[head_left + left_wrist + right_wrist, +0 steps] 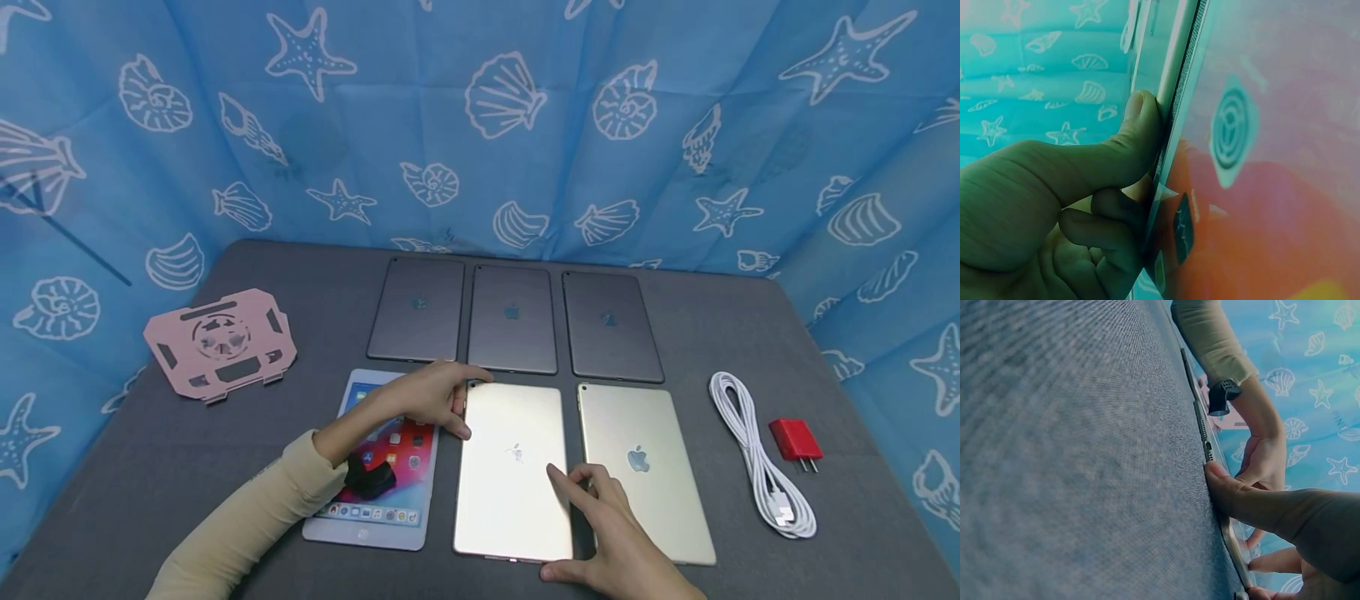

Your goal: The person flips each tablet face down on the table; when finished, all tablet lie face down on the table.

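A pale gold tablet (510, 500) lies back up in the middle of the front row on the table. My left hand (438, 396) holds its upper left corner, thumb at the left edge and index finger at the top edge. At the lower right corner my right hand (615, 529) grips it, thumb (1222, 481) on the bottom edge and fingers along the right side. Left of it a white tablet (367, 532) lies screen up with app icons lit, partly hidden by my left forearm. Another gold tablet (660, 500) lies back up under my right hand's side.
Three dark grey tablets (420, 308) lie back up in the row behind. A pink cut-out stand plate (225, 337) is at the left. To the right are a coiled white cable (757, 467) and a red plug adapter (795, 439). A blue shell-print curtain (450, 108) surrounds the table.
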`<act>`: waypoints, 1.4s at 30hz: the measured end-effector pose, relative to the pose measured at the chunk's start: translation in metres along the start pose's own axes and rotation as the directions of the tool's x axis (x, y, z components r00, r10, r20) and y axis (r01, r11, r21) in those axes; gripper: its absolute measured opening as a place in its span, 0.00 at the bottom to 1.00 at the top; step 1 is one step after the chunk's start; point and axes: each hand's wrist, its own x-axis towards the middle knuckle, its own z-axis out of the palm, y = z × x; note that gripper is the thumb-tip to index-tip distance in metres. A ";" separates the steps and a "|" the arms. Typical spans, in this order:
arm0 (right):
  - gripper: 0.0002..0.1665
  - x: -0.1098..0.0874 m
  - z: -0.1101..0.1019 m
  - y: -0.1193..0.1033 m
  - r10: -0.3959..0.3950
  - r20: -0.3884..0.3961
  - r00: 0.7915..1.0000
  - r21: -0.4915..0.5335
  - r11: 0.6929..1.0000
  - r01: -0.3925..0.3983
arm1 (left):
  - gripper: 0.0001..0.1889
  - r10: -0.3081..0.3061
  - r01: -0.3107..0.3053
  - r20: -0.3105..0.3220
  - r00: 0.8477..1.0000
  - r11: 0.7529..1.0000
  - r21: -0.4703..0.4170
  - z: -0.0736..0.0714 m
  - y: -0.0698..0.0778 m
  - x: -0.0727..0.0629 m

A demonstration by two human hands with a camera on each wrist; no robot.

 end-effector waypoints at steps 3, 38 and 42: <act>0.68 0.000 0.000 0.000 -0.001 -0.001 1.000 -0.007 1.000 0.001 | 0.44 0.016 -0.016 -0.002 1.000 1.000 0.008 0.000 0.000 0.000; 0.40 0.013 0.019 -0.046 -0.354 -0.235 0.905 -0.073 0.935 0.346 | 0.36 0.195 -0.195 0.016 0.981 0.981 -0.013 -0.026 -0.026 -0.041; 0.41 0.017 0.024 -0.059 -0.353 -0.195 0.915 -0.073 0.936 0.345 | 0.37 0.151 -0.151 0.005 0.988 0.988 0.024 -0.040 -0.041 -0.063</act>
